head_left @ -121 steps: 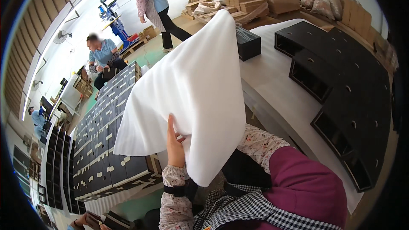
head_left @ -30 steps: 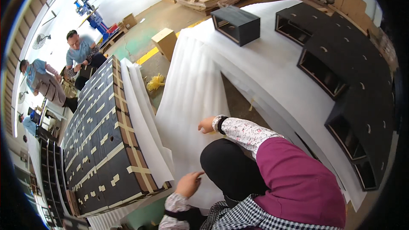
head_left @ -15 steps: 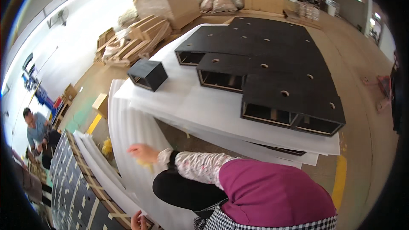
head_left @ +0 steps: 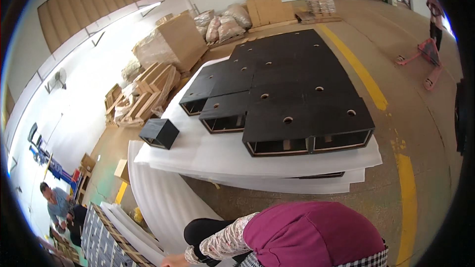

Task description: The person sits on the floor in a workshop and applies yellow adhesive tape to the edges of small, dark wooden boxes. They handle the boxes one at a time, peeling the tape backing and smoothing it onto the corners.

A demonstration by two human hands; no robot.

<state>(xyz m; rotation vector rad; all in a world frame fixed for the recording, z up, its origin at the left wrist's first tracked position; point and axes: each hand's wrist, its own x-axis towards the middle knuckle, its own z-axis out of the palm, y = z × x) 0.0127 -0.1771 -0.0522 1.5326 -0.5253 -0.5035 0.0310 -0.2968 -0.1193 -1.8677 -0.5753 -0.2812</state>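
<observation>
My right hand (head_left: 174,261) is at the lower edge, at the end of a flowered sleeve (head_left: 225,242) that runs out from a purple garment. The frame cuts off its fingers, so I cannot make out a grip. It is beside white foam sheeting (head_left: 158,193) and close to a stack of dark grey panels (head_left: 106,240) crossed by tan strips. Rolled white foam (head_left: 131,227) lies along that stack. My left hand is out of the picture. A black-covered knee (head_left: 200,230) rises behind my right forearm.
Black open-fronted boxes with round holes (head_left: 277,94) cover a foam-topped stack ahead; one small black box (head_left: 159,133) sits apart. Wood offcuts (head_left: 143,94) and wrapped cartons (head_left: 170,44) stand beyond. A co-worker (head_left: 59,207) is far left. At right are a pink pallet truck (head_left: 425,59) and another person (head_left: 435,22).
My right hand has come down from above the foam to the lower edge. My left hand, earlier at that edge, has left the picture. The view has shifted, showing more at the upper right.
</observation>
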